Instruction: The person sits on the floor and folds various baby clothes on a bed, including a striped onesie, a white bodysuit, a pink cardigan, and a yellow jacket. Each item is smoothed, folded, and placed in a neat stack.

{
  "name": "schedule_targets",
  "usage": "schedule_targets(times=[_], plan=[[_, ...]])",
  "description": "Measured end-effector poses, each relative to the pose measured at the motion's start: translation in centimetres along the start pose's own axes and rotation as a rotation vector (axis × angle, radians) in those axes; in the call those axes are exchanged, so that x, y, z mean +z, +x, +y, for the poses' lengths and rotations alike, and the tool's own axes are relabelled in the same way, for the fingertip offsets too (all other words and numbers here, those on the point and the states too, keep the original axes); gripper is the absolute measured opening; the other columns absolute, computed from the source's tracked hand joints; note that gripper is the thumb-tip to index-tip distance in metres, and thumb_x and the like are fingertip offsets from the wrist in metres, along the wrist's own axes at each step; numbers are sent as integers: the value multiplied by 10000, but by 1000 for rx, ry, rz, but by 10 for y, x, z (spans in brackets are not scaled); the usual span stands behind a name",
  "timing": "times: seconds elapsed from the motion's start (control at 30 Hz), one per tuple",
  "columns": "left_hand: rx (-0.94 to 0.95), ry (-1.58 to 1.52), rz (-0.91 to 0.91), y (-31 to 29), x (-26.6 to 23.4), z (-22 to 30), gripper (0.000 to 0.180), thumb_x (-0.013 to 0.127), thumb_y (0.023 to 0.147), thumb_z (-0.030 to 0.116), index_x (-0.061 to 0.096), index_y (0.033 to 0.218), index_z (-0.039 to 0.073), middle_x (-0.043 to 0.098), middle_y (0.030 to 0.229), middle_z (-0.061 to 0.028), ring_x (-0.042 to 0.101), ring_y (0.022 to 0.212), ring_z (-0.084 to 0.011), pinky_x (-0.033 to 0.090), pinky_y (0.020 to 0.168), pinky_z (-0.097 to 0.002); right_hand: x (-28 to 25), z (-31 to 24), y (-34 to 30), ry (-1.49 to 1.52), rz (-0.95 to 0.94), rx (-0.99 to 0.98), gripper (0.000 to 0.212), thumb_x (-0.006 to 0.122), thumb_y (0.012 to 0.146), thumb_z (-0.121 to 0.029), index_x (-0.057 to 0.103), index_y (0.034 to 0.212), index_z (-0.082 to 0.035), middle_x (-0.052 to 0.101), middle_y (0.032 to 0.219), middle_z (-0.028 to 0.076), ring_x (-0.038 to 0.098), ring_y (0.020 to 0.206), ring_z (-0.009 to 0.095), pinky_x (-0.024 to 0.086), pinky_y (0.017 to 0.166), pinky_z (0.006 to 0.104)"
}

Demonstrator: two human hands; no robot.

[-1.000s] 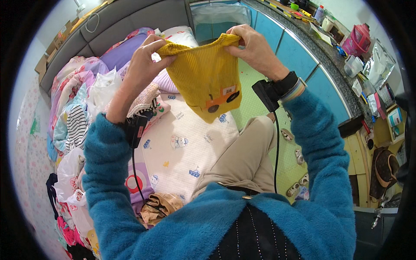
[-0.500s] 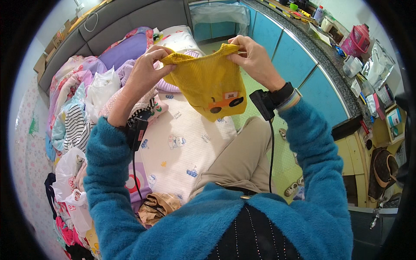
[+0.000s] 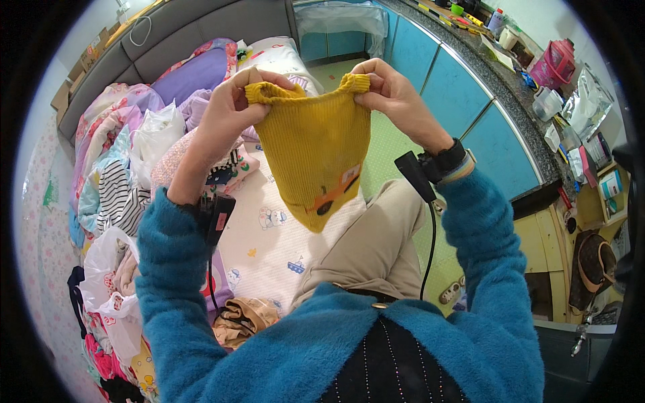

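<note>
A small yellow ribbed knit garment (image 3: 312, 141) hangs in the air before me, its upper edge stretched between my two hands. An orange vehicle with dark wheels is printed low on its front. My left hand (image 3: 236, 104) pinches the gathered top left corner. At the top right corner, the thumb and fingers of my right hand (image 3: 393, 97) are closed on the cloth. The garment's lower end narrows and hangs free above the patterned white bed pad (image 3: 259, 228). Folds at the top hide the shape of its opening, so its exact kind is unclear.
Heaped clothes and bedding cover the bed's left side, among them a striped garment (image 3: 117, 198) and a white plastic bag (image 3: 111, 275). Tan cloth (image 3: 242, 321) lies by my left elbow. Blue cabinets (image 3: 447, 84) and a cluttered counter (image 3: 500, 84) run along the right.
The yellow garment has straightened and its lower end now hangs further down, with the print turned more to the side. My hands have drawn slightly closer together, gripping its upper corners.
</note>
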State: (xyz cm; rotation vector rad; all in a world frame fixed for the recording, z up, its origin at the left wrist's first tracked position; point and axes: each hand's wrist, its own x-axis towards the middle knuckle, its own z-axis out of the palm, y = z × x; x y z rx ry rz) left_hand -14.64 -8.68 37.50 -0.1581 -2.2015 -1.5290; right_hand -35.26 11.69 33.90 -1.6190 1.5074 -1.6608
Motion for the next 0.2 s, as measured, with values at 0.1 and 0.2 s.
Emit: schedule_targets(times=[0.1, 0.2], plan=[[-33, -218, -80, -7, 7, 7, 234, 483, 777, -6, 543, 1003, -2, 648, 1170, -147, 624, 1073, -177, 487, 978, -304, -2, -6, -7, 133, -88, 47, 332, 586, 924, -38, 540, 1253, -22, 635, 1129, 52, 594, 1053, 122, 468, 968, 269], [-161, -312, -92, -21, 18, 15, 242, 563, 824, 100, 538, 1058, 45, 638, 1212, -152, 605, 1128, -221, 456, 1017, -362, 5, -8, -17, 292, -153, 203, 408, 583, 911, -136, 545, 1306, -39, 616, 1197, 34, 556, 1139, 130, 422, 1028, 291]])
